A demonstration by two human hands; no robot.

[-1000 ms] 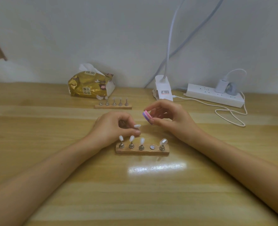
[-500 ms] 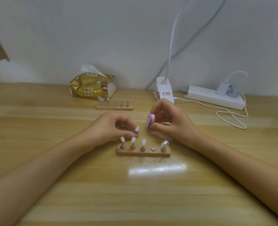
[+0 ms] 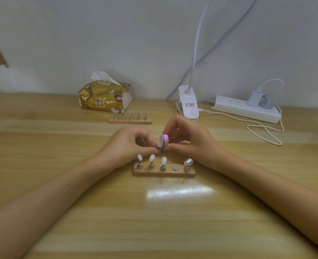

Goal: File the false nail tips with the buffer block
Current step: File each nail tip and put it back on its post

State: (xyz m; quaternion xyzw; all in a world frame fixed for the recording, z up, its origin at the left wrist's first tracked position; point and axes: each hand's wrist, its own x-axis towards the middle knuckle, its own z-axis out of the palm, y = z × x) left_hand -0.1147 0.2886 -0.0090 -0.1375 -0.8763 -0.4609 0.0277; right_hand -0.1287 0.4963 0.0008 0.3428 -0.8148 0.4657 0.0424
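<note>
1. A person's left hand [image 3: 128,146] pinched a single white nail tip [image 3: 159,145] between thumb and curled fingers. It was held just above the desk [image 3: 42,146], behind the near stand [image 3: 163,172].
2. The right hand [image 3: 190,141] gripped the small pink-and-purple buffer block [image 3: 164,140] between thumb and fingertips. The block's edge was set against the pinched tip, and the two hands met at that spot.
3. On the near stand, four tips [image 3: 152,157] stood upright on metal pegs. Three white ones were to the left and a clearer, wider one at the right end. Between them, one place showed only a bare round disc [image 3: 175,167], apparently the seat of the tip in hand.
4. By the look of it, filing was under way on that one tip. The other four were either finished or waiting, as their edges were too small to tell which.
5. A second stand [image 3: 130,120] with five pegs sat farther back, just in front of a gold tissue pack [image 3: 104,98]. Whether its pegs carried tips was unclear, but if they did, more work remained.
6. A white lamp base [image 3: 188,103] and a power strip [image 3: 246,109] lay at the back, by the wall.
</note>
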